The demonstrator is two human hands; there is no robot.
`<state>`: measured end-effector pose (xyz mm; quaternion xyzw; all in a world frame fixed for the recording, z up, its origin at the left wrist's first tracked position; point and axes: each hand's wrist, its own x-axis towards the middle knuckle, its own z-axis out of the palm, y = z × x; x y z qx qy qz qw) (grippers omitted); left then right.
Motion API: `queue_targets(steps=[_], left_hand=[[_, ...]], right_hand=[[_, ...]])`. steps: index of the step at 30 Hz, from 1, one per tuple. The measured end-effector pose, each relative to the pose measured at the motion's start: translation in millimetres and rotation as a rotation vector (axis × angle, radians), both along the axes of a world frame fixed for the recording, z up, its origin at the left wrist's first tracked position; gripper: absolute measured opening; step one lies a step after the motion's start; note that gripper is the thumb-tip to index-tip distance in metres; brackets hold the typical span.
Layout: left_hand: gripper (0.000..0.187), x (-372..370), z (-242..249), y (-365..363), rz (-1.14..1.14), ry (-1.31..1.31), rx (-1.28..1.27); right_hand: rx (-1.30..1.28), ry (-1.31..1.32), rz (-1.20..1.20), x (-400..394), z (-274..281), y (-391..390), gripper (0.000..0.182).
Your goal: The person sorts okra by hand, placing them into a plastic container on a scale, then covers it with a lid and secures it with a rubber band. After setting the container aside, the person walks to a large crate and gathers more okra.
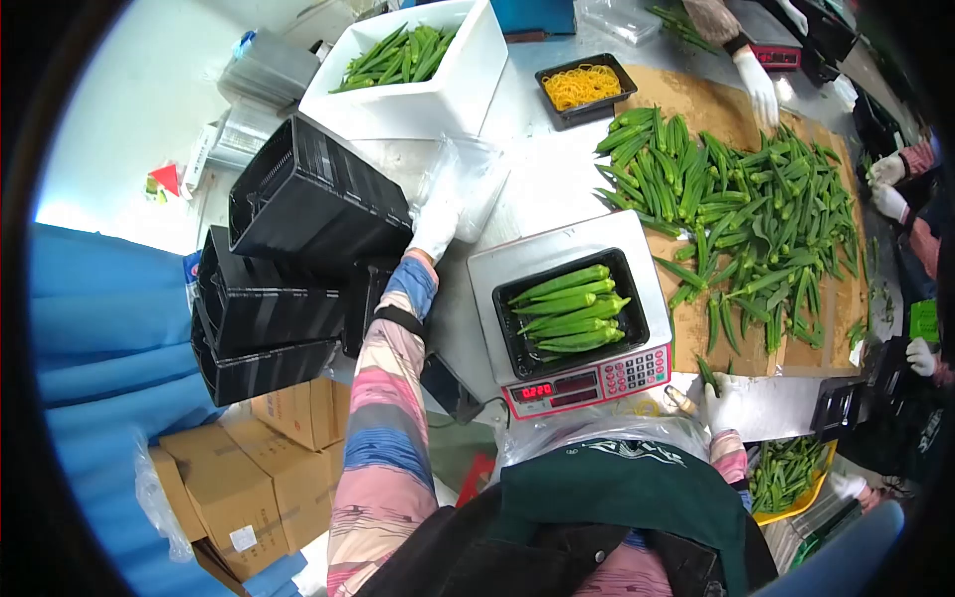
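Observation:
My left hand, in a white glove, reaches to the clear plastic packaging beside the stacked black trays; its fingers are too blurred to read. My right hand, also gloved in white, is low at the cardboard's near edge, next to an okra pod; its grip is unclear. Between my hands, a black tray holding several okra pods rests on the scale, whose red display is lit.
Loose okra is heaped on flat cardboard. Behind stand a white foam box of okra and a black tray of yellow rubber bands. Co-workers' gloved hands are at the back and right. A yellow basket is lower right.

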<state>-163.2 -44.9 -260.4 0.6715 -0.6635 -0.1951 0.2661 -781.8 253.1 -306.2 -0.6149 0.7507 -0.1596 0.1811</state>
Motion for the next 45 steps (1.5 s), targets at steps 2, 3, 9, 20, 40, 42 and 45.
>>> queue_targets(steps=[2,3,9,20,40,42,45], left_hand=[[0.040,-6.2,17.7,10.2,0.090,0.161,-0.054],[0.035,-7.2,21.8,11.0,0.132,0.243,-0.077],[0.020,-27.2,74.3,13.9,0.299,0.241,-0.268],[0.026,-14.2,77.5,8.0,0.167,-0.056,-0.131],[0.028,-181.4,196.6,148.3,0.007,1.606,0.279],[0.033,-187.8,190.8,154.5,-0.015,1.564,0.363],[0.035,-206.8,203.6,166.9,0.078,1.395,0.245]], right_hand=[[0.008,-0.075,-0.038,1.7,-3.4,-0.2,0.023],[0.004,-0.060,-0.026,4.2,-1.8,-1.8,0.023],[0.048,-0.033,0.009,1.7,8.1,-3.9,0.023],[0.104,-0.061,-0.020,-1.9,15.5,-5.0,0.025],[0.156,-1.725,0.461,179.5,255.0,-168.9,0.050],[0.119,-1.517,0.336,176.7,260.9,-160.7,0.039],[0.102,-1.331,0.219,171.7,258.9,-148.1,0.023]])
